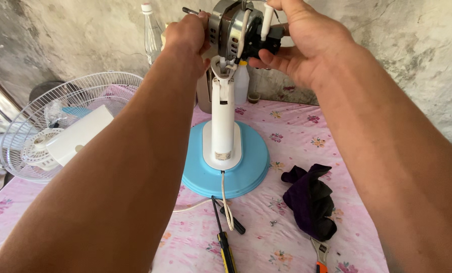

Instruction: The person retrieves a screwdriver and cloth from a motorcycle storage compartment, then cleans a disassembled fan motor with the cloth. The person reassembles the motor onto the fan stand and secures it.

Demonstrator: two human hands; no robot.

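Note:
A table fan stands stripped on a pink flowered cloth [291, 126]: a round blue base [246, 172], a white upright post [222, 126], and a bare metal motor [231, 25] on top. My left hand [188, 38] grips the motor's left side, where a shaft tip sticks out. My right hand [299, 38] holds the motor's black rear part and a white piece on its right side. Both arms reach forward over the table.
A white wire fan guard [59, 121] with a white cover piece lies at the left. A dark purple rag [311, 199], an orange-handled wrench [320, 255], two screwdrivers [225, 237] and the white cord lie near the front. A clear bottle [151, 35] stands by the rough wall.

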